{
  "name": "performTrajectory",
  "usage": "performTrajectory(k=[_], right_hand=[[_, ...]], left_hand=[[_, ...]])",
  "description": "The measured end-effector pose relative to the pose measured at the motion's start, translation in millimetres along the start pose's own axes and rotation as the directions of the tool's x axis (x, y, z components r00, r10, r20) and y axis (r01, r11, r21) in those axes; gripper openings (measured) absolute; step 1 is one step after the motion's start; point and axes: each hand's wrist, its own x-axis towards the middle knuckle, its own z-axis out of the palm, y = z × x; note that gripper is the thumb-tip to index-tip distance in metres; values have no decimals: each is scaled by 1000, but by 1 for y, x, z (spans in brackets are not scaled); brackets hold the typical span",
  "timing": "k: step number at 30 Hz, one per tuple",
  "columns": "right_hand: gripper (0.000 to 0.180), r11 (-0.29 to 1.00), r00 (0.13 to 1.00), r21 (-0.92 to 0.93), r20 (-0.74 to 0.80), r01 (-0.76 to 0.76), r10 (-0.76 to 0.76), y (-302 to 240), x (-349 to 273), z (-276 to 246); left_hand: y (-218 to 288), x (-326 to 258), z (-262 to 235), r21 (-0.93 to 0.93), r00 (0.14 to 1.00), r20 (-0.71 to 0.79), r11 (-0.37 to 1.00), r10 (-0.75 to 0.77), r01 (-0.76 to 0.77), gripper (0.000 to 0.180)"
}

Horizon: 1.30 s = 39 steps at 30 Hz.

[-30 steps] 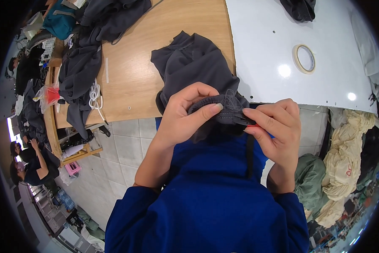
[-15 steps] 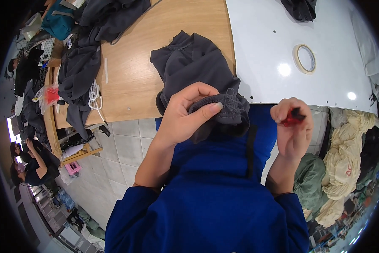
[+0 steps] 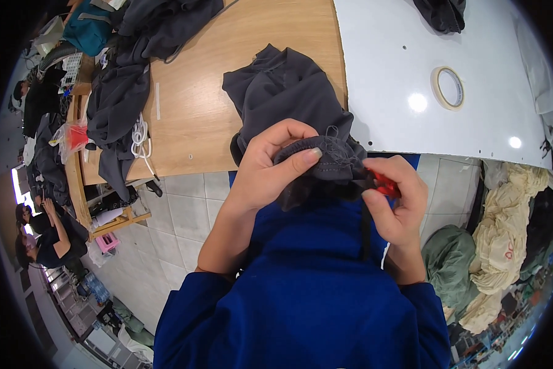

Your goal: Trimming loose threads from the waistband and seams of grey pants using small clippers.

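Observation:
A dark grey garment (image 3: 282, 92) lies bunched on the wooden table and hangs over its near edge. My left hand (image 3: 267, 169) is closed on the garment's stitched, folded hem, the thumb on top and the fingers tucked inside. Loose thread ends (image 3: 335, 146) curl up from the seam beside that thumb. At the right end of the hem, my right hand (image 3: 402, 200) grips a small red tool with a dark end, which looks like thread snips (image 3: 385, 184). The tip of the snips is close against the dark cloth, and I cannot tell if it touches.
A white board surface (image 3: 399, 104) adjoins the wooden table (image 3: 190, 117) on the right, with a tape roll (image 3: 448, 88) on it. More dark garments (image 3: 116, 111) and a white cord (image 3: 140, 144) lie at left. Cloth heaps (image 3: 504, 234) stand at right. People (image 3: 46, 230) work far left.
My right hand has moved left with the red snips, from out at the side to the garment's hem. My left hand keeps its hold on the hem.

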Motion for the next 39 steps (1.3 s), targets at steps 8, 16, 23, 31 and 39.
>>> performTrajectory(k=[8,16,23,31,39], right_hand=[[26,978,999,-203,-19,43,-48,-6,1,2],[26,970,997,-233,-29,64,-73,-9,4,5],[28,952,993,-293,-45,91,-109,-6,1,2],[31,921,991,-373,-18,117,-133,-10,7,-1],[33,910,992,-399,-4,116,-128,-12,10,-3]], left_hand=[[-4,0,-2,-51,998,50,998,27,-25,15],[-2,-2,0,-44,998,52,999,34,-32,16],[-3,-2,1,-37,998,46,999,34,-33,16],[-3,-2,0,-30,998,56,999,40,-39,16],[-2,-1,1,-21,998,49,999,35,-34,16]])
